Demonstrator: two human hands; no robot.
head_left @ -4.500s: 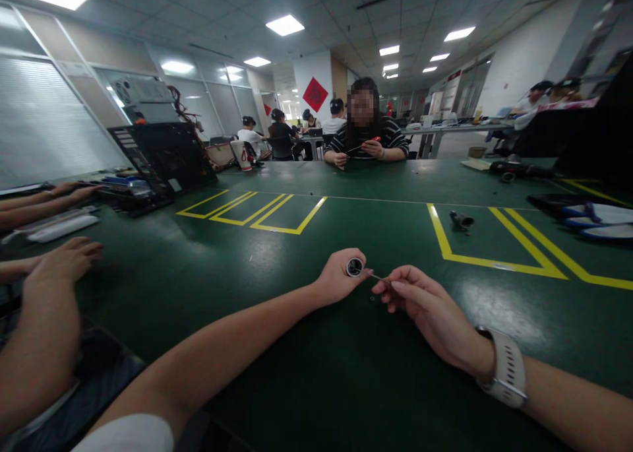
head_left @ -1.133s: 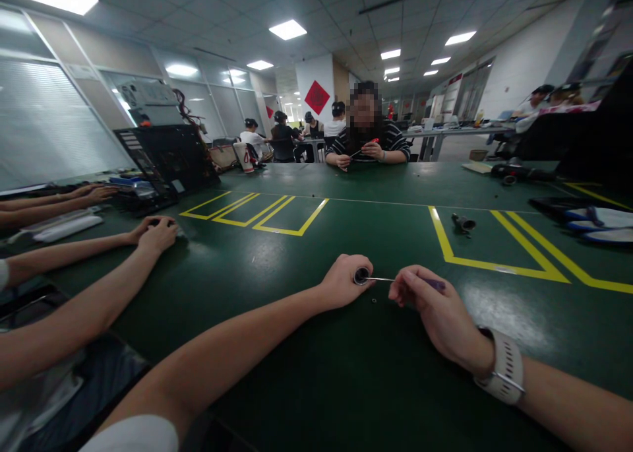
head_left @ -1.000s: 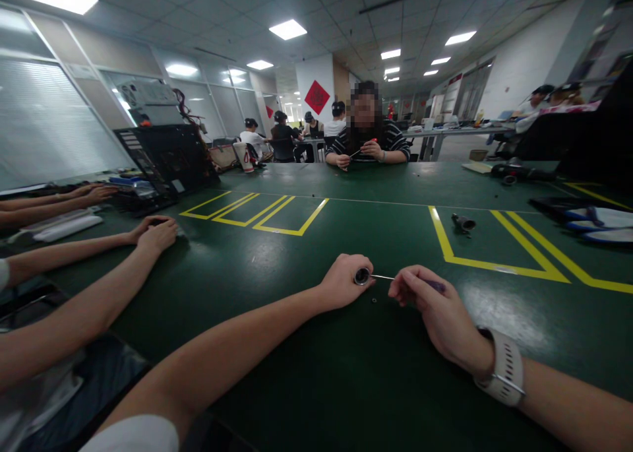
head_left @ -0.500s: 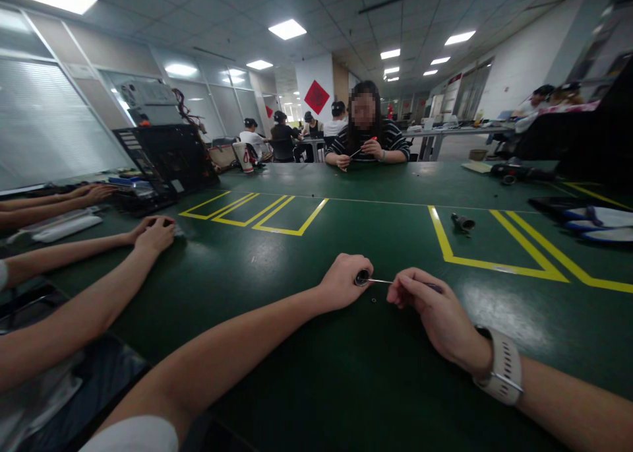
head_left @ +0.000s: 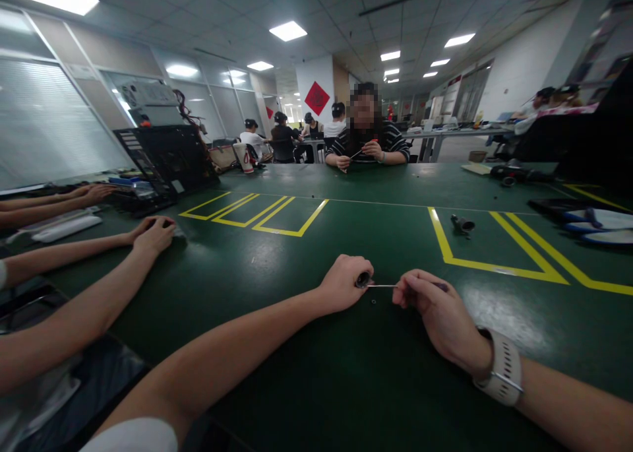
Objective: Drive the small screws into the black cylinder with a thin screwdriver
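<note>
The small round dark metal part with a ring-shaped open end (head_left: 362, 280) sits low over the green table mat (head_left: 306, 373), pinched in my left hand (head_left: 343, 284), whose fingers are curled tight around it. My right hand (head_left: 435, 313) is closed on a thin screwdriver with a silver shaft and dark purple handle (head_left: 395, 285), its tip set into the part's open end. If I judge it right, the tip could slip out should I tilt the shaft, since the part is small and mostly hidden by my fingers. A tiny dark ring (head_left: 372, 299) lies loose on the mat just below and could roll off unnoticed. Further out, a black cylindrical piece (head_left: 462, 224) rests between yellow tape lines (head_left: 494, 262), and a co-worker's hands (head_left: 153, 234) lie to my left.
</note>
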